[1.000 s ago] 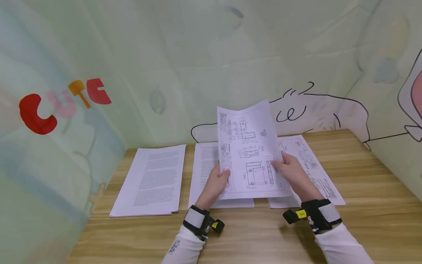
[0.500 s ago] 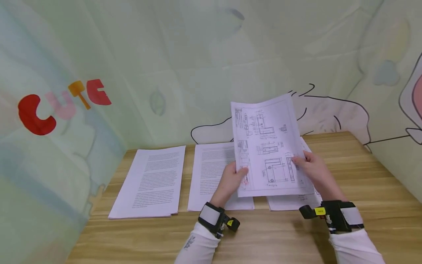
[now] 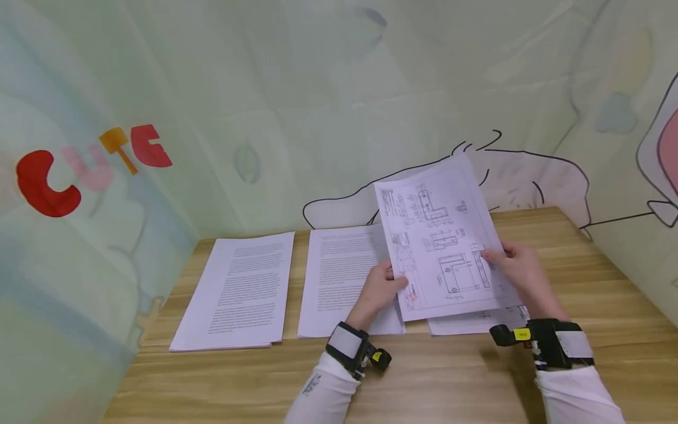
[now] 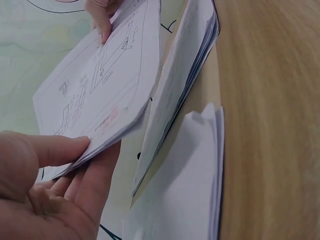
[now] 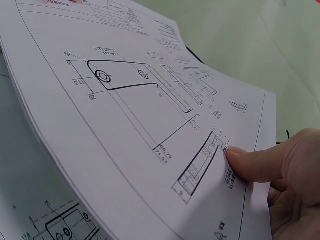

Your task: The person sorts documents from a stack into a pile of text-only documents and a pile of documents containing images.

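A thin stack of drawing sheets (image 3: 439, 247), printed with technical part drawings, is held up tilted above the table by both hands. My left hand (image 3: 377, 292) pinches its left edge, thumb on top and fingers beneath, as the left wrist view shows. On the opposite edge my right hand (image 3: 521, 274) grips it, the thumb (image 5: 255, 162) pressing the printed face. Below the raised sheets lies another stack of drawings (image 3: 471, 324), mostly covered by them. A middle stack of text pages (image 3: 339, 282) lies partly behind the left hand.
A further stack of text pages (image 3: 238, 294) lies at the left of the wooden table (image 3: 424, 377). Behind the table hangs a printed cloth backdrop (image 3: 296, 118) with cartoon outlines and coloured letters.
Both hands have carried the drawing sheets rightward from over the middle stack to over the right one. In the last half second the sheets have tilted slightly and dipped at the left.
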A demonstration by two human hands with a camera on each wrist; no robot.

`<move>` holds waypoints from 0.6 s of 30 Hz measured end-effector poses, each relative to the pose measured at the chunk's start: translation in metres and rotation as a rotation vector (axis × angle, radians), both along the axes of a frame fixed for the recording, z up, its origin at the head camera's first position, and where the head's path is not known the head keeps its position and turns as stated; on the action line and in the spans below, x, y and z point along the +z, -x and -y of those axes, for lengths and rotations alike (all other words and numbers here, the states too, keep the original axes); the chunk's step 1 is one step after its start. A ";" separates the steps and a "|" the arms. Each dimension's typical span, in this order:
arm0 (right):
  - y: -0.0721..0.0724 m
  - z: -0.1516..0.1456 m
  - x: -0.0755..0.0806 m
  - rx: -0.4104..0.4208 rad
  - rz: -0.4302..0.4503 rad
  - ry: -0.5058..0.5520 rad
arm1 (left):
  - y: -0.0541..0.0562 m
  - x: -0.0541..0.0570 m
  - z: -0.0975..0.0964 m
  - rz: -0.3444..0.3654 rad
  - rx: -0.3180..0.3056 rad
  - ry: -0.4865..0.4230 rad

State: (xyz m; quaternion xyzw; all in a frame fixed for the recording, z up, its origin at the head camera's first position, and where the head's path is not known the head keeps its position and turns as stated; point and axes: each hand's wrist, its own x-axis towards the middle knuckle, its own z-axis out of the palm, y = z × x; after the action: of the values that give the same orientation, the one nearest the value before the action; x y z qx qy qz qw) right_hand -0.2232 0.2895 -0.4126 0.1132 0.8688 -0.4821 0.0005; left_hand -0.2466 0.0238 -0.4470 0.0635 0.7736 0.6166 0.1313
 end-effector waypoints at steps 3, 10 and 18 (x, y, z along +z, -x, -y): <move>0.001 -0.007 -0.003 -0.010 0.010 -0.020 | -0.002 0.000 -0.004 0.015 -0.012 0.026; 0.001 -0.023 -0.015 0.001 0.077 -0.045 | -0.005 -0.004 -0.014 0.045 -0.037 0.010; 0.001 -0.040 -0.019 -0.001 0.180 -0.069 | -0.013 -0.004 -0.025 0.052 -0.069 0.067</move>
State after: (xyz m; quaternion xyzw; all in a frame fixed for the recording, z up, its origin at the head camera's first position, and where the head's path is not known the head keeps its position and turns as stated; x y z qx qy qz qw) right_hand -0.2243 0.3296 -0.4318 0.1564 0.8813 -0.4396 0.0745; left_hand -0.2335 0.0487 -0.4509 0.0698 0.7875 0.5869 0.1748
